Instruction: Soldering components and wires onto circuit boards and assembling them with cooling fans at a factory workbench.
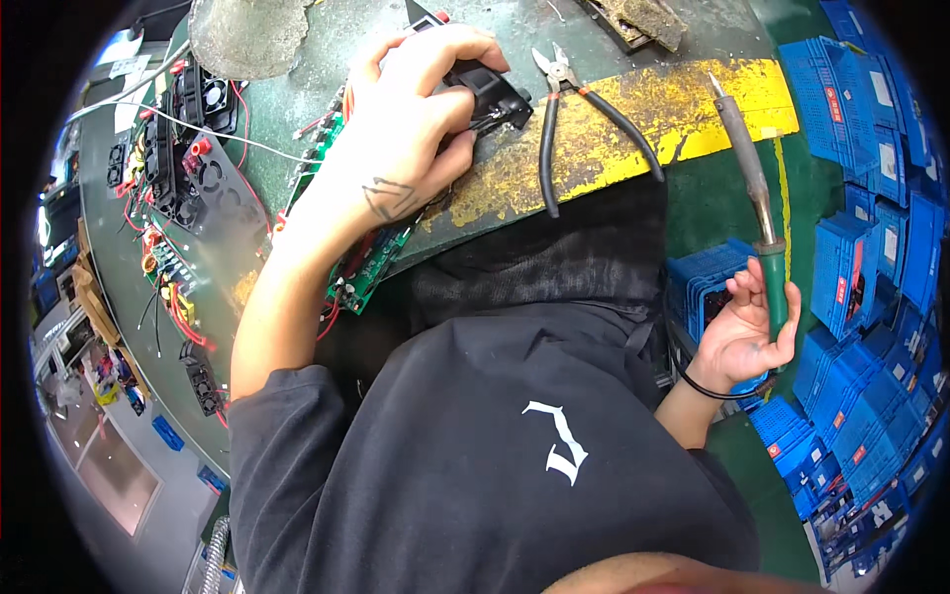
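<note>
My left hand (411, 124) is closed around a black plastic part (485, 94) at the bench's front edge. The palm and fingers hide much of that part. Upright in my right hand (742, 337), out past the bench edge, is a soldering iron (754, 183). I grip it by its green handle, and its tip points up and away from me. Between the two hands lies a pair of cutting pliers (564, 84) with black and orange handles, jaws spread. Under my left forearm a green circuit board (368, 267) with wires juts past the edge.
Black cooling fans (215, 96), wires and circuit assemblies cover the bench's left side. A worn yellow strip (693, 104) runs along the front edge. At the far side sit a grey, crusted plate (247, 35) and a dirty block (638, 22). Stacked blue bins (836, 109) stand to the right.
</note>
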The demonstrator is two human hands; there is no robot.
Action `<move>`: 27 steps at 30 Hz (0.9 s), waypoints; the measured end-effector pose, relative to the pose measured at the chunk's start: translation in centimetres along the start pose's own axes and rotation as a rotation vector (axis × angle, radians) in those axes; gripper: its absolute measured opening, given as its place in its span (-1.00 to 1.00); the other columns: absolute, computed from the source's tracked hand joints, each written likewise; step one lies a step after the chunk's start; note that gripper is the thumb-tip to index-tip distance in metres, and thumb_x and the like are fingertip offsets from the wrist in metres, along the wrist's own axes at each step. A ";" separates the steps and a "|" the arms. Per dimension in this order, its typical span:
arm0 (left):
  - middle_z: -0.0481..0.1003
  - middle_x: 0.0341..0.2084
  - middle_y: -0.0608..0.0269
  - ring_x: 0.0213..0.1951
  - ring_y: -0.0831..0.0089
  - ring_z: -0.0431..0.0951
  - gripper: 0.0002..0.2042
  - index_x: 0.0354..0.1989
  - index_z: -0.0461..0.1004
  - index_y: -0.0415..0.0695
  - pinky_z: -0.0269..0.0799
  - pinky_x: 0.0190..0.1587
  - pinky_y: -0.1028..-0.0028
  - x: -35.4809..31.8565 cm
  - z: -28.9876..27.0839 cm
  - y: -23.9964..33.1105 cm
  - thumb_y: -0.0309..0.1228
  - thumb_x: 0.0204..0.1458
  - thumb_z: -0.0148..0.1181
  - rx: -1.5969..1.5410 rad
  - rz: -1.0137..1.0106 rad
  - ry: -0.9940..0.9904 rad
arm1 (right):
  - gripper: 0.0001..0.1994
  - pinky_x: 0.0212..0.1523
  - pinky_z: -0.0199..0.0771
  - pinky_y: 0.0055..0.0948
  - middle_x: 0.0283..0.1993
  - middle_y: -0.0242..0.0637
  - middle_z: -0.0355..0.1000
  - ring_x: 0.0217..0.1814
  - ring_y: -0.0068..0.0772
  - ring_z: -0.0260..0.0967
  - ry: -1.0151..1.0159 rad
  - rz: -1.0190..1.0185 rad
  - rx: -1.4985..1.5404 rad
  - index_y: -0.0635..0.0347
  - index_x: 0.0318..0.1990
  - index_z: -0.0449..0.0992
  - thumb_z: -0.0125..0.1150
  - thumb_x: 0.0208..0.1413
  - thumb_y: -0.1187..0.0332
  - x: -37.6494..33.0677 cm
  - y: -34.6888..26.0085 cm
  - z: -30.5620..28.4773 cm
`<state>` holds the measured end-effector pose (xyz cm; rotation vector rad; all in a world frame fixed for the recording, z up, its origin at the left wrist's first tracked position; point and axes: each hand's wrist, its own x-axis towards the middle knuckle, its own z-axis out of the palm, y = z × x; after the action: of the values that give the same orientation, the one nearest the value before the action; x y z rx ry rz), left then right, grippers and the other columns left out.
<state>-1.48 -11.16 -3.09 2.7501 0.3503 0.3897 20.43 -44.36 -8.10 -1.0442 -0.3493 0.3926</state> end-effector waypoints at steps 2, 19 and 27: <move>0.43 0.17 0.20 0.33 0.16 0.32 -0.84 -0.51 0.36 -0.14 -0.02 0.39 0.06 0.0 0.0 0.0 -0.55 -0.18 0.26 0.001 0.006 0.000 | -0.46 -0.11 0.67 -0.21 0.00 0.36 0.54 -0.10 0.02 0.61 0.004 -0.007 0.003 0.29 0.15 0.48 -0.19 0.34 0.02 0.0 0.0 0.2; 0.41 0.22 0.18 0.35 0.12 0.30 -0.84 -0.48 0.37 -0.15 0.01 0.41 0.08 -0.1 -0.8 -0.2 -0.57 -0.16 0.28 -0.012 0.002 -0.045 | -0.44 -0.12 0.68 -0.20 -0.01 0.35 0.54 -0.11 0.03 0.62 -0.028 -0.028 -0.002 0.31 0.15 0.47 -0.21 0.33 0.01 -0.3 0.2 0.3; 0.43 0.26 0.16 0.32 0.09 0.36 -0.64 -0.02 0.56 -0.10 0.21 0.34 0.15 -3.2 -5.3 0.8 -0.46 -0.05 0.39 0.139 -0.167 -0.029 | -0.43 -0.05 0.69 -0.21 0.04 0.43 0.49 -0.05 0.03 0.60 -0.002 -0.004 0.028 0.31 0.19 0.45 -0.28 0.33 0.04 0.8 0.5 -1.9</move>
<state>-5.96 -11.23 1.24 2.8297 0.6156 0.2914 21.94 -45.19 -9.35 -1.0161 -0.3466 0.3935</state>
